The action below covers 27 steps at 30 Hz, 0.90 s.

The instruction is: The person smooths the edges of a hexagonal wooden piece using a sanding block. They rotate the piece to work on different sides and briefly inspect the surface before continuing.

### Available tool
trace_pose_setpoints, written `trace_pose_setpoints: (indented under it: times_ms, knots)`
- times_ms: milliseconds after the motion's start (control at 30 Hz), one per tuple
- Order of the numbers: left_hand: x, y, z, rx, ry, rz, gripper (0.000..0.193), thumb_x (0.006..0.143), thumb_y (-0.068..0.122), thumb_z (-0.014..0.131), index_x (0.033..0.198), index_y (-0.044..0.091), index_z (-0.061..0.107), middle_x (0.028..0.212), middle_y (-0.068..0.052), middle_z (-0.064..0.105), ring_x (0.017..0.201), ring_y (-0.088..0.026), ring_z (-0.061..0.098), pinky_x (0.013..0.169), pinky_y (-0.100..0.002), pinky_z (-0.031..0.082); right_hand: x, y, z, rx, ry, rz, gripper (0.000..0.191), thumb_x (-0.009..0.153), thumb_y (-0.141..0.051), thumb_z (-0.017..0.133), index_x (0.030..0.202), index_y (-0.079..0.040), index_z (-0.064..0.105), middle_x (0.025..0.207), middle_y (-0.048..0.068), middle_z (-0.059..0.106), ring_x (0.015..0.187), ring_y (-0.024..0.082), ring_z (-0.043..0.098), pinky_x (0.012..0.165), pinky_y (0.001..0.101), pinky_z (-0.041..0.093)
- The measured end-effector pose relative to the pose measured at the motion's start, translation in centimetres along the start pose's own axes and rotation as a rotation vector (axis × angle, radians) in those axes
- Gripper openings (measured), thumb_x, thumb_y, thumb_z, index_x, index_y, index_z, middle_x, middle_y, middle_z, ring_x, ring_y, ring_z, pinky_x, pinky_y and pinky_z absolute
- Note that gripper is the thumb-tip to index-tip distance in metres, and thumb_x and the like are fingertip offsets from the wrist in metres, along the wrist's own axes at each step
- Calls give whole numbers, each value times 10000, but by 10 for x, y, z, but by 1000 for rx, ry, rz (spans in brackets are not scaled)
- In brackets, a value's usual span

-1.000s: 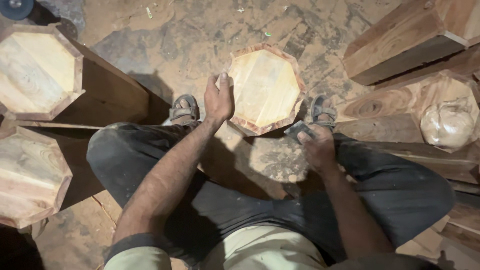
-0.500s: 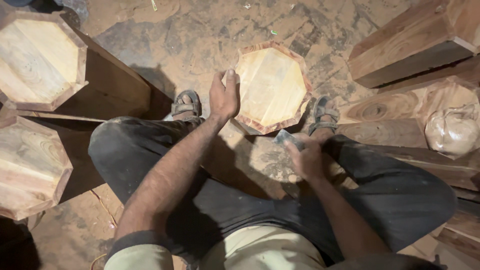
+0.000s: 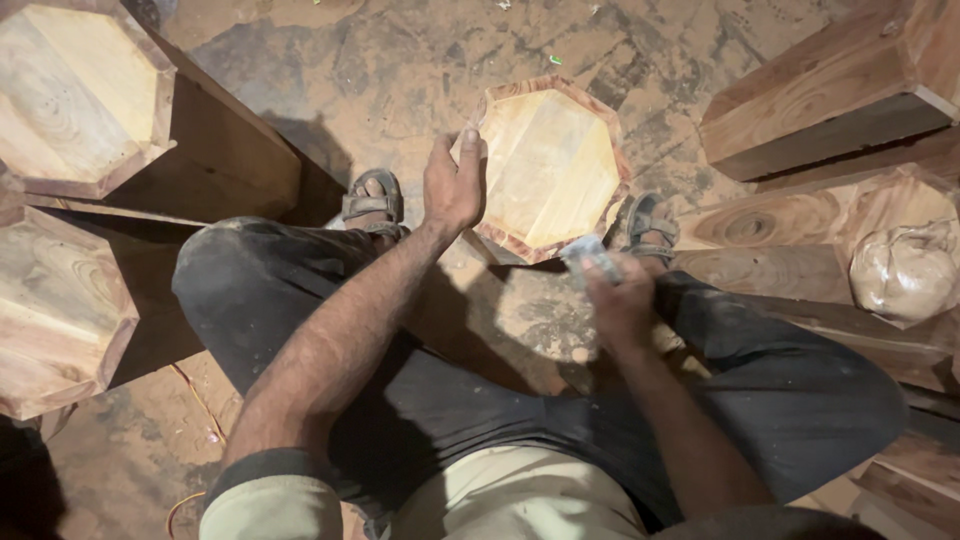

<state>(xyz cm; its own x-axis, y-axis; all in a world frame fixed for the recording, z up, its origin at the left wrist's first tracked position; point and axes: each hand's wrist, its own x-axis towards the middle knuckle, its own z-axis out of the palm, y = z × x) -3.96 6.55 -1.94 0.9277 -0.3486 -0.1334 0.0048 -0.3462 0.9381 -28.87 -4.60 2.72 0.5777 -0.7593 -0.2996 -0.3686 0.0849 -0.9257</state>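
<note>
I see the octagonal block (image 3: 550, 165) standing on end on the dusty floor (image 3: 330, 70), between my two sandalled feet. My left hand (image 3: 452, 185) lies flat against the block's left edge, fingers straight, steadying it. My right hand (image 3: 620, 295) is closed round a folded grey sheet (image 3: 590, 258), maybe sandpaper, just below the block's lower right edge; whether the sheet touches the wood I cannot tell. Two more octagonal posts (image 3: 75, 95) lie well left of the block, and squared timbers (image 3: 830, 90) are stacked to its right
</note>
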Motion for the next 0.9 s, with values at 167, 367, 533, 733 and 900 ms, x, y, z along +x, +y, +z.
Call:
trace_pose_setpoints:
  times_ms: [167,367,533,733,900]
  knots:
    - [3,7,-1,77,76,49,650,1017,515,489,1327,-50,573,1210,-312,676,1170,-412,646,1006,-471,481,-13,-11,3,-8,-122,-58,143,945,-140,696,988,-4,702,806,76,687,632,121,646,545,270,545]
    - [-13,59,-8,-35,-200,296,488,985,340,655,1312,-16,583,1192,-222,681,1084,-256,703,944,-374,596,-14,-23,-14,130,9,-131,98,949,-96,692,982,-4,680,865,19,659,722,76,587,645,239,485]
    - [-101,85,9,-163,-732,55,341,879,252,806,1088,0,712,848,-93,734,776,-143,679,710,-319,599,-24,-34,-18,224,-19,-235,81,970,-77,670,963,4,669,900,8,635,768,82,565,679,261,456]
    - [-122,81,21,-211,-795,-117,172,914,150,755,970,-4,699,735,-60,710,667,-106,658,578,-306,547,-24,-24,-33,-807,184,-1074,76,938,-49,720,998,-3,712,1018,153,664,924,290,650,819,379,489]
    - [-136,81,21,-164,-954,48,282,945,106,605,1224,77,634,924,4,734,711,-107,715,676,-286,620,-10,-31,-56,74,-11,-368,129,936,0,746,1026,31,659,986,76,690,914,157,648,846,296,521]
